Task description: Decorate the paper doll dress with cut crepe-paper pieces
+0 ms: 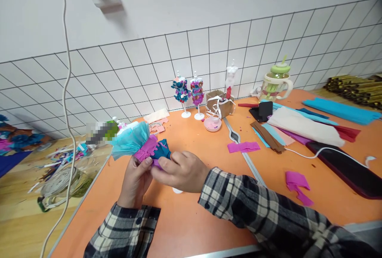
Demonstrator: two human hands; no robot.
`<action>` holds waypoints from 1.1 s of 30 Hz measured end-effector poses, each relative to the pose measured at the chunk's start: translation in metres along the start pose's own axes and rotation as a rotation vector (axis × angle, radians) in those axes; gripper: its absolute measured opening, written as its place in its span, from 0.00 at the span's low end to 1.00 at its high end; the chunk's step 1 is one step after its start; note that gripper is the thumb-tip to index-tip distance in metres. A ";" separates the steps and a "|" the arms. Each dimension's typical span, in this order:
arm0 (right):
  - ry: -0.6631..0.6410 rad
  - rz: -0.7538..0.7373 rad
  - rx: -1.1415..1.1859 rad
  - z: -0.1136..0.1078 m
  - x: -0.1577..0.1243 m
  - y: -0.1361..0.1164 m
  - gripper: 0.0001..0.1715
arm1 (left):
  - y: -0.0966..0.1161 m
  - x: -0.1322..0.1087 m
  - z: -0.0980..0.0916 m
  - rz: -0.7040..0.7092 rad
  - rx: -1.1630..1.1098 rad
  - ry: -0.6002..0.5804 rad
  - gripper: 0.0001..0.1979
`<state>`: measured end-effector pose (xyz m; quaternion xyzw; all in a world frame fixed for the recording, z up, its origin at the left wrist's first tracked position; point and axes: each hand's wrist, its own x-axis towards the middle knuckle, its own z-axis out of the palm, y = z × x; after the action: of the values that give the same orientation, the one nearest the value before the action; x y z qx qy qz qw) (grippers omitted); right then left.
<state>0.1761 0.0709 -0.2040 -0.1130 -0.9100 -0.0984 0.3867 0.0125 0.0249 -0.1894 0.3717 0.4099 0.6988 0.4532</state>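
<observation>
White ribbon (219,110) over brown box (226,109), left hand (135,183) and right hand (182,170), fingers closed on turquoise-magenta-blue crepe-paper bundle (147,149), slanting lengthwise, frill (129,142) toward orange surface's (205,218) left edge

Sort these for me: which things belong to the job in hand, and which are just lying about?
Probably the job's:
- ruffled turquoise, magenta and blue paper-like bundle, held
- flat, straight magenta crepe-like strip

Apparently just lying about:
- rounded, clear, green-lidded jug
- oblong, maroon-edged black slab
</observation>
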 end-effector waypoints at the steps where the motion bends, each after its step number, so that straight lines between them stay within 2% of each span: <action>1: 0.004 0.003 0.003 -0.001 0.000 0.000 0.11 | -0.001 0.001 -0.001 0.003 -0.009 -0.006 0.20; 4: 0.077 0.108 0.149 -0.007 0.002 -0.004 0.09 | -0.003 0.002 -0.003 0.000 -0.022 -0.028 0.19; 9: 0.274 0.545 0.639 -0.018 0.014 -0.004 0.08 | -0.005 0.003 -0.010 0.010 -0.050 -0.095 0.21; 12: 0.210 0.659 0.819 -0.024 0.021 0.008 0.08 | -0.003 0.005 -0.013 -0.020 -0.025 -0.123 0.24; 17: -0.087 0.718 1.033 -0.045 0.026 0.028 0.12 | -0.001 0.006 -0.017 -0.050 0.000 -0.142 0.27; 22: -0.233 0.578 1.102 -0.065 0.027 0.036 0.13 | -0.001 0.001 -0.023 -0.092 0.002 -0.190 0.27; 24: -0.260 0.567 1.090 -0.067 0.027 0.038 0.12 | -0.002 -0.002 -0.026 -0.100 -0.006 -0.193 0.25; 29: -0.291 0.648 0.954 -0.063 0.025 0.039 0.10 | -0.005 -0.004 -0.033 -0.153 -0.040 -0.228 0.25; 33: -0.296 0.665 1.060 -0.058 0.024 0.036 0.06 | -0.004 -0.006 -0.038 -0.210 -0.052 -0.261 0.27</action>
<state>0.2094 0.0932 -0.1433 -0.1950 -0.7953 0.5063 0.2705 -0.0178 0.0114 -0.2085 0.4026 0.3661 0.6038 0.5825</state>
